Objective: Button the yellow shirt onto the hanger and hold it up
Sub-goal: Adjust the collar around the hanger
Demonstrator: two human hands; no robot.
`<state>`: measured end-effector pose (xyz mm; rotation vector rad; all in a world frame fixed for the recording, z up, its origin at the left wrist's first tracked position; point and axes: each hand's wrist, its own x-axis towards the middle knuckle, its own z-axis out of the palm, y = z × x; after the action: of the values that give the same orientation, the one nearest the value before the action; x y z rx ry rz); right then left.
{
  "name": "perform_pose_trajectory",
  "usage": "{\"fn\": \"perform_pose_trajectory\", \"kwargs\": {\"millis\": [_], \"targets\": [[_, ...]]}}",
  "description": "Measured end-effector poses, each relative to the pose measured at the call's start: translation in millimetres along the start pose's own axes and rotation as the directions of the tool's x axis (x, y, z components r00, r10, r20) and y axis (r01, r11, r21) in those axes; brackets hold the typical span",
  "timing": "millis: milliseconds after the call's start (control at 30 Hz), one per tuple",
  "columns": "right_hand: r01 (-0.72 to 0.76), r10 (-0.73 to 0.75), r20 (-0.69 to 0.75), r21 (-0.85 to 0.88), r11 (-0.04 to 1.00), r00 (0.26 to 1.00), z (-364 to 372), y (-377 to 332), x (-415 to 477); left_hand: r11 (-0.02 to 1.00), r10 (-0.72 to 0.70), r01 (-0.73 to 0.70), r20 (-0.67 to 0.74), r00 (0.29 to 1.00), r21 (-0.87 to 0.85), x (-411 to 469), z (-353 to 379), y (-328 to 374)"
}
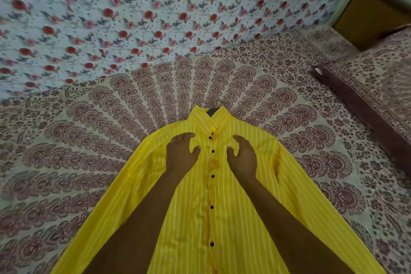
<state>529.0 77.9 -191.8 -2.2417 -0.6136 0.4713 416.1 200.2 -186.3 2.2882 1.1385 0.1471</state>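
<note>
Fingers (pixel 180 137) of both hands curve loosely over the chest of a yellow shirt with thin white stripes (pixel 222 218). Each thumb is held apart from the other fingers, and cloth shows in the gap. No fold is seen pinched between them, and whether the tips press the fabric cannot be told. The left hand (pixel 181 155) sits just left of the button line and the right hand (pixel 243 158) just right of it, level with the second of the small black buttons (pixel 213 151). Both palms face down and both bare forearms reach in from the lower edge.

The shirt lies front up on a bed covered by a cream bedsheet printed with maroon paisley fans (pixel 89 140), collar pointing away from the person and sleeves spread to either side. Its front runs closed down the visible button line. A dark hanger piece (pixel 209 112) shows in the collar opening.

A pale blue cloth printed with red roses (pixel 133 18) lies across the far side of the bed. A pillow with a maroon border (pixel 367 104), in the same paisley print, rests at the right, near a brown wooden panel (pixel 367 15).
</note>
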Motion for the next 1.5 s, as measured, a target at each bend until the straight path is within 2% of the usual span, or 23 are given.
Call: {"fn": "perform_pose_trajectory", "kwargs": {"millis": [133, 300, 400, 500, 567, 667, 767, 833, 967, 1100, 1167, 1400, 1500], "targets": [[0.019, -0.017, 0.021, -0.086, 0.996, 1.0, 23.4, 12.2, 60.7, 0.997, -0.03, 0.03, -0.005, 1.0, 0.075, 67.4, 27.4, -11.8], [0.057, -0.03, 0.091, -0.306, 0.95, 0.995, 44.4, 30.4, 123.4, 0.974, -0.119, 0.117, -0.003, 0.993, 0.196, 133.0, 55.4, -27.2], [0.025, 0.025, 0.117, -0.402, 0.915, 0.993, 56.0, 43.1, 142.0, 0.956, -0.182, 0.155, 0.09, 0.979, 0.25, 156.1, 64.6, -39.0], [0.01, 0.039, 0.097, -0.457, 0.889, 0.995, 65.0, 49.7, 145.4, 0.967, -0.187, 0.152, 0.168, 0.968, 0.203, 163.8, 69.8, -45.5], [-0.019, 0.063, 0.085, -0.439, 0.898, 0.994, 64.0, 47.6, 142.0, 0.971, -0.163, 0.133, 0.143, 0.976, 0.2, 156.7, 70.7, -44.6], [-0.105, 0.121, 0.029, -0.332, 0.937, 0.992, 52.7, 35.3, 132.7, 0.983, -0.096, 0.093, 0.009, 0.995, 0.161, 129.4, 67.1, -42.5], [-0.12, 0.125, 0.002, -0.269, 0.956, 0.992, 40.6, 18.7, 116.4, 0.994, 0.066, -0.05, -0.173, 0.983, 0.094, 89.5, 58.3, -37.9], [-0.16, 0.155, -0.037, -0.202, 0.966, 0.987, 33.2, 7.8, 101.2, 0.991, 0.119, -0.099, -0.246, 0.962, 0.09, 65.3, 52.4, -32.4], [-0.274, 0.265, -0.111, -0.081, 0.958, 0.958, 23.2, -8.4, 69.4, 0.994, 0.082, -0.064, -0.206, 0.975, 0.093, 24.9, 48.0, -19.6], [-0.262, 0.262, -0.102, 0.012, 0.965, 0.96, 8.6, -8.6, 52.7, 0.999, -0.002, -0.005, -0.163, 0.987, -0.042, -0.3, 49.6, -20.3], [-0.266, 0.266, -0.1, 0.014, 0.964, 0.959, 1.1, -6.6, 44.9, 0.996, -0.04, 0.026, -0.159, 0.987, -0.089, -11.5, 48.9, -20.1], [-0.232, 0.241, -0.141, 0.077, 0.97, 0.96, 0.3, -14.3, 18.4, 0.971, -0.032, -0.005, -0.149, 0.988, -0.239, -35.4, 40.3, -9.8], [-0.247, 0.244, -0.146, -0.004, 0.969, 0.959, -2.5, -17.1, 23.2, 0.964, -0.015, -0.03, -0.167, 0.986, -0.264, -39.3, 41.0, -12.1]]}}
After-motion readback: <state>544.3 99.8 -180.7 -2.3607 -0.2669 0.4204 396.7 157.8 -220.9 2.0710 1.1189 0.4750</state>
